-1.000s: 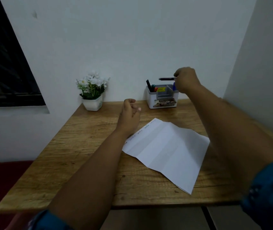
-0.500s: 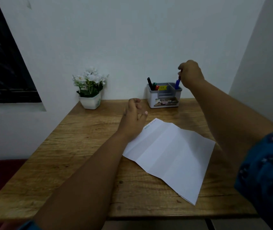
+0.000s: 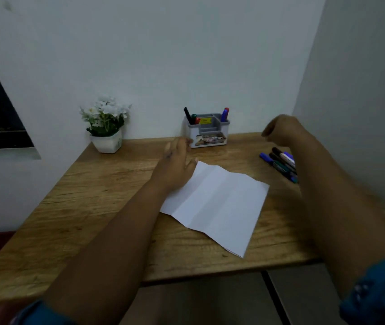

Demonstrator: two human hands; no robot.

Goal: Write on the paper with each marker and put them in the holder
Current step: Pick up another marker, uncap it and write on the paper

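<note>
Worktop [image 3: 107, 198]: wood-grain board, set into a wall corner.
Paper [image 3: 219, 205]: white creased sheet, laid flat mid-worktop.
Holder [image 3: 208, 134]: white-and-grey compartmented box at the back edge; markers stood upright inside.
Loose markers [image 3: 280, 164]: clustered near the right edge.
Left hand [image 3: 177, 160]: fingers spread, laid on the paper's far corner.
Right hand [image 3: 280, 132]: raised above the loose markers, loosely curled, nothing gripped.

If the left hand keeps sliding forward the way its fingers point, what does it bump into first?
Probably the holder. The left hand points toward its front left corner, already close, with only bare table between. Depth is hard to judge.
</note>
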